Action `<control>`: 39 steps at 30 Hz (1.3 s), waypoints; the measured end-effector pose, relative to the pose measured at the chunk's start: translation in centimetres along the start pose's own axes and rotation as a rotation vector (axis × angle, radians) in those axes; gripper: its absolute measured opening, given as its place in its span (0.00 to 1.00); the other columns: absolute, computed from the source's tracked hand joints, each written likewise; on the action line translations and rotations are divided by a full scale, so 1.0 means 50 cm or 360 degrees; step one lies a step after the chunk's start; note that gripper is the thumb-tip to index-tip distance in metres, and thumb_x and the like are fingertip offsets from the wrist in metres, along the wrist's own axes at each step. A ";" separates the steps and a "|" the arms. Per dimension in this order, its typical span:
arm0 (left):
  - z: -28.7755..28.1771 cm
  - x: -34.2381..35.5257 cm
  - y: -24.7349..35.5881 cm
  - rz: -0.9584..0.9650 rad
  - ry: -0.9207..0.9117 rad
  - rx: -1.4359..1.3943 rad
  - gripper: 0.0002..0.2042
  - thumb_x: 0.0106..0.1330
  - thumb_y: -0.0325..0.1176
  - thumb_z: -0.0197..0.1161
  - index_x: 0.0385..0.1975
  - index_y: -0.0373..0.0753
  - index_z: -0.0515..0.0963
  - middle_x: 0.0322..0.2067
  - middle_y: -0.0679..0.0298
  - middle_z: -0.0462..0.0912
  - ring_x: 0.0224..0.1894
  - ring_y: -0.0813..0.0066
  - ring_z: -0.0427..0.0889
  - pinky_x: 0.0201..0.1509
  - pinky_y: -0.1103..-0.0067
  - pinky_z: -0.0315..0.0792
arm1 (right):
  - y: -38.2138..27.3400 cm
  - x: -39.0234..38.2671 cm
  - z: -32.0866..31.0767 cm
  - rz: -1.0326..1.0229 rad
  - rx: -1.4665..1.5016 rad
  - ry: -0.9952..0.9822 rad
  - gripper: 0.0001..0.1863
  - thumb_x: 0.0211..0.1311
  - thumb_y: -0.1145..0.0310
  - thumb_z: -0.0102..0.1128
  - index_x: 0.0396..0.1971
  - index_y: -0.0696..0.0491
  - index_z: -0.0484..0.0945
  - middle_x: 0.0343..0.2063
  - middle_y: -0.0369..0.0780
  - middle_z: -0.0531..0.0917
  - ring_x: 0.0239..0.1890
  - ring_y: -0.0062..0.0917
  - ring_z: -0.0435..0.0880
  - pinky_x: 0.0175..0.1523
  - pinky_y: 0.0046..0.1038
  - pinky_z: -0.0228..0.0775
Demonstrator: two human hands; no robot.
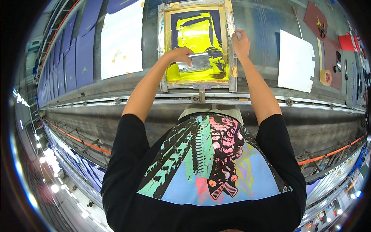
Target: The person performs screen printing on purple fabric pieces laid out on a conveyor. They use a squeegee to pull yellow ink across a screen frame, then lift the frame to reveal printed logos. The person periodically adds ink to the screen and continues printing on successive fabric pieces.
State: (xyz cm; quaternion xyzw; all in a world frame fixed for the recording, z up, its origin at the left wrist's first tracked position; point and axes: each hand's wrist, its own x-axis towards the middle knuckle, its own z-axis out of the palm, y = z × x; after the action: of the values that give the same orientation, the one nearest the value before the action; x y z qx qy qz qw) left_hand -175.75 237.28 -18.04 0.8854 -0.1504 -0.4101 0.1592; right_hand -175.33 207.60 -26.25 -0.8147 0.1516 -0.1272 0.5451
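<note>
Hands [181, 55] [242, 45] at screen frame [161, 38], right edge well apart from white sheet [295, 62].

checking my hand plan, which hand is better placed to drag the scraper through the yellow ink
Probably the left hand: it holds the scraper over the yellow ink. The right hand is at the frame's right side.

left hand [182, 56]: pinching grip | right hand [242, 45]: bent inward | bare forearms [148, 86]: stretched forward
</note>
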 end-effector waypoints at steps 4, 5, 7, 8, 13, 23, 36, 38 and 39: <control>-0.030 0.046 0.002 -0.0153 -0.0508 -0.0222 0.28 0.50 0.30 0.78 0.54 0.34 0.79 0.44 0.58 0.89 0.52 0.69 0.83 0.62 0.70 0.69 | 0.003 0.004 0.009 -0.0124 -0.0041 0.0070 0.12 0.65 0.61 0.59 0.47 0.45 0.81 0.22 0.51 0.84 0.30 0.50 0.85 0.42 0.48 0.75; -0.055 0.049 0.001 -0.0147 -0.0586 -0.0256 0.30 0.50 0.30 0.78 0.56 0.34 0.78 0.44 0.58 0.89 0.53 0.69 0.82 0.63 0.70 0.69 | 0.002 0.004 0.010 -0.0089 -0.0040 0.0069 0.12 0.65 0.61 0.59 0.47 0.45 0.81 0.22 0.51 0.84 0.30 0.50 0.85 0.43 0.48 0.74; -0.117 0.050 0.000 -0.0081 -0.0642 -0.0367 0.30 0.49 0.30 0.78 0.56 0.34 0.79 0.45 0.59 0.88 0.53 0.69 0.82 0.63 0.69 0.71 | -0.001 0.003 0.009 -0.0037 -0.0043 0.0061 0.12 0.65 0.62 0.59 0.47 0.45 0.80 0.22 0.51 0.83 0.30 0.51 0.85 0.42 0.48 0.74; -0.157 0.051 0.001 -0.0040 -0.0458 -0.0361 0.29 0.49 0.30 0.78 0.54 0.33 0.81 0.45 0.59 0.88 0.50 0.70 0.83 0.61 0.70 0.73 | -0.003 0.003 0.008 -0.0017 -0.0041 0.0058 0.12 0.65 0.62 0.59 0.47 0.44 0.80 0.22 0.51 0.83 0.30 0.51 0.84 0.42 0.49 0.74; -0.257 0.113 0.021 0.0197 0.0988 0.0331 0.22 0.55 0.29 0.69 0.53 0.40 0.83 0.33 0.61 0.88 0.34 0.65 0.85 0.40 0.71 0.78 | -0.010 0.002 0.002 0.0032 -0.0079 0.0037 0.12 0.65 0.62 0.60 0.47 0.43 0.80 0.22 0.50 0.83 0.28 0.50 0.84 0.41 0.47 0.75; 0.110 0.024 0.040 0.0372 0.1866 0.0694 0.18 0.55 0.19 0.62 0.42 0.51 0.85 0.41 0.70 0.89 0.44 0.64 0.85 0.46 0.67 0.74 | -0.011 0.005 0.002 0.0055 -0.0043 0.0024 0.12 0.66 0.62 0.63 0.46 0.48 0.81 0.23 0.48 0.83 0.28 0.41 0.84 0.40 0.40 0.74; -0.153 0.155 0.021 0.0259 0.1667 0.0613 0.15 0.58 0.26 0.61 0.44 0.49 0.85 0.32 0.63 0.85 0.40 0.56 0.84 0.41 0.63 0.77 | -0.019 0.002 0.001 0.0078 0.0013 0.0039 0.11 0.67 0.63 0.63 0.46 0.48 0.82 0.23 0.45 0.82 0.26 0.32 0.82 0.38 0.34 0.73; -0.123 0.156 0.030 0.0135 0.1709 0.0722 0.15 0.58 0.26 0.61 0.44 0.49 0.85 0.33 0.62 0.86 0.40 0.56 0.84 0.41 0.63 0.77 | -0.016 0.003 0.002 0.0160 -0.0018 0.0002 0.11 0.67 0.63 0.63 0.46 0.48 0.82 0.22 0.45 0.82 0.25 0.31 0.81 0.38 0.34 0.73; -0.083 0.138 0.036 0.0116 0.1683 0.0659 0.12 0.57 0.25 0.61 0.39 0.49 0.85 0.35 0.62 0.87 0.40 0.57 0.85 0.42 0.61 0.75 | -0.015 0.003 0.003 0.0181 -0.0023 -0.0023 0.11 0.67 0.63 0.63 0.46 0.48 0.82 0.22 0.45 0.82 0.25 0.31 0.81 0.38 0.34 0.72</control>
State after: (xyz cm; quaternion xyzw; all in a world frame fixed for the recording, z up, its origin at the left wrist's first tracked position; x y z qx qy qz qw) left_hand -168.51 233.56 -19.44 0.9772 -0.1579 0.1326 0.0502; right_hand -175.05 207.91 -25.59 -0.8095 0.1948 -0.0891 0.5467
